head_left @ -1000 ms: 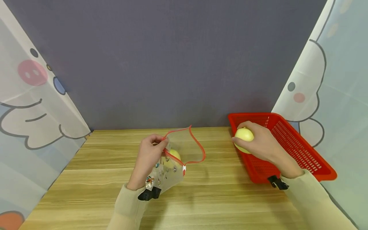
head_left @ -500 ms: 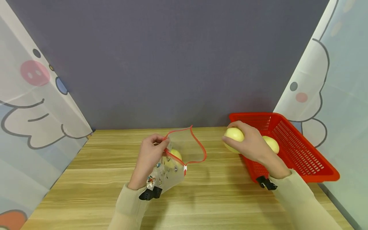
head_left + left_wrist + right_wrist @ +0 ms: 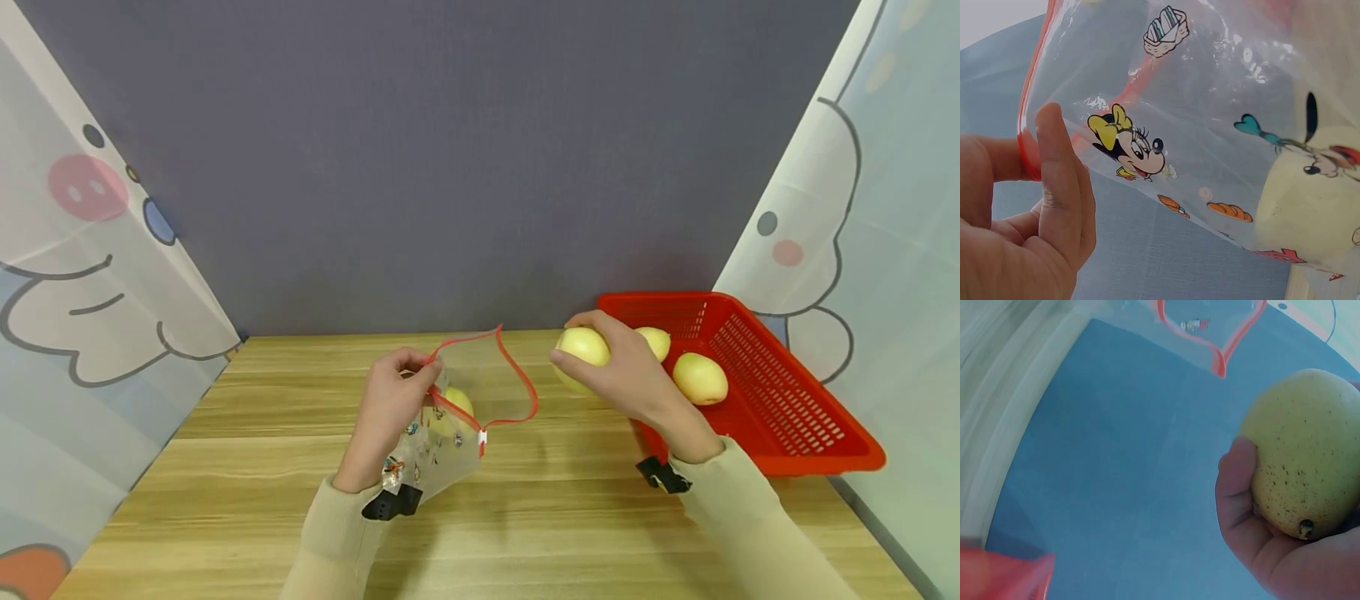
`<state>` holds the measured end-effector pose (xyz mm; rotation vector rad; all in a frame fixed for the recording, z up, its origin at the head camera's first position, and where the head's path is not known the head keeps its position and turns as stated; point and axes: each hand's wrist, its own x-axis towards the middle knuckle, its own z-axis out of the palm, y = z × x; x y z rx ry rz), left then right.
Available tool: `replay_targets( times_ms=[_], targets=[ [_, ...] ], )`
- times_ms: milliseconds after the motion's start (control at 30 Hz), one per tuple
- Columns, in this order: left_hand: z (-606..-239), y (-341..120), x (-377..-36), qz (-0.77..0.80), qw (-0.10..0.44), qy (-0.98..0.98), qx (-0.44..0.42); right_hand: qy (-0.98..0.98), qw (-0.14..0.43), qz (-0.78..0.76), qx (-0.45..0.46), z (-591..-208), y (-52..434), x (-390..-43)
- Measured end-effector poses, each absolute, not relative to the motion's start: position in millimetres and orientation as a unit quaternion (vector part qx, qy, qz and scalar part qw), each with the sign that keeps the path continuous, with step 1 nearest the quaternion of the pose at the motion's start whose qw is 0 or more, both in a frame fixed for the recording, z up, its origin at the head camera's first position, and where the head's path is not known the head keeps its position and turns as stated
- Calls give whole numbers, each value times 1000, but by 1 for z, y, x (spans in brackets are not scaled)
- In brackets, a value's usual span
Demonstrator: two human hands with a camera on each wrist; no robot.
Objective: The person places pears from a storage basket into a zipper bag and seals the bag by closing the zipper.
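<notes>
As the right hand swings away from the basket, the scene runs like this from left to right.

Left hand: the left hand (image 3: pixel 390 408) pinches the red zip rim of the clear printed bag (image 3: pixel 450 417) between thumb and fingers, exactly where it did a second ago, so the mouth stays held up and gaping over the counter (image 3: pixel 225 500).

Bag contents: one yellow pear in the bag (image 3: pixel 456 405) sits low inside; the left wrist view shows it pale behind the cartoon print, unmoved.

Right hand: the right hand (image 3: pixel 622 371), fingers curled round the held pear (image 3: pixel 581 348), has travelled left out of the red basket (image 3: pixel 795 417) and now hangs between basket and bag mouth, over the counter.

Meaning: my read is that the fruit is mid-transfer toward the open bag, with the mouth ready for it.

Basket: with the hand gone, two pears in the basket (image 3: pixel 699 377) show where a second ago none could be seen.

Hard to make out: the bag's lower end is hidden behind the left wrist and its black strap; the right palm covers much of the held pear in the head view; the right wrist view is blurred at its left edge.
</notes>
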<state>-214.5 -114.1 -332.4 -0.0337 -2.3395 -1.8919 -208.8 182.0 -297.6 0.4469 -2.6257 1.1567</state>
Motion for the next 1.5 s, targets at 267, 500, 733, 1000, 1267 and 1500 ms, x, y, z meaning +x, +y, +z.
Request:
replay_targets(
  times_ms=[267,500,733,1000,1267,1500],
  targets=[
    [-331,-113,-213,-632,65,-772,-16,-883,119,424,161,-307,161,-211],
    [-331,-113,-214,-633,64,-771,-15,-874,116,436,177,-313,148,-212],
    [-331,-112,-213,-634,67,-770,-17,-871,143,425,199,-317,136,-213],
    [-332,-111,-213,-631,64,-773,-19,-869,115,442,191,-318,124,-210],
    [-333,-109,-214,-628,62,-776,-10,-861,97,451,216,-321,113,-210],
    [-333,-109,-215,-627,61,-776,-11,-867,85,433,232,-325,103,-210]
  ],
)
